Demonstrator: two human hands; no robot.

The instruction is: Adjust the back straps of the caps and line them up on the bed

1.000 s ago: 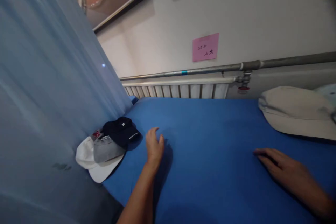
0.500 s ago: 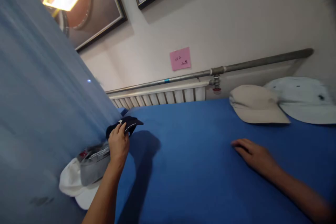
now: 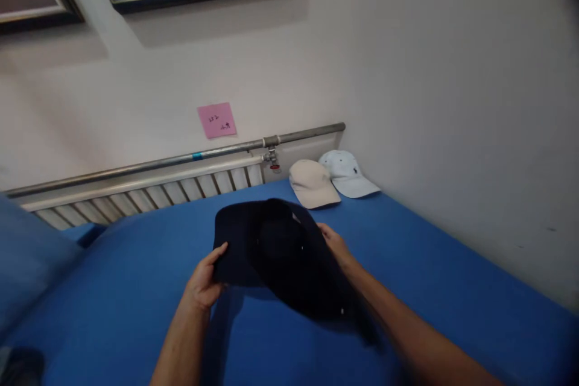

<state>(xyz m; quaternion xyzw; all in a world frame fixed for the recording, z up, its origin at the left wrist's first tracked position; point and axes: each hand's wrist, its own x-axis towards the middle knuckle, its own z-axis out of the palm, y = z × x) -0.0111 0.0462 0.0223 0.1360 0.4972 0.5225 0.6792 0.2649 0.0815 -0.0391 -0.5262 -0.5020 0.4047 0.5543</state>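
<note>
Held by the left hand point(image 3: 203, 283) alone a moment ago, the dark cap point(image 3: 280, 247) has come between both hands, hollow side showing, which should allow two-handed handling. Left fingers pinch its brim; the right hand point(image 3: 337, 247) is at its edge (grip hidden, cannot tell), the beige cap point(image 3: 312, 184) beyond those fingers.

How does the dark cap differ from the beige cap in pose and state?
The dark cap is held up, the left hand gripping its brim; the beige cap rests on the blue surface. The dark cap shows its inside; the beige cap, its outside. Both have brims.
</note>
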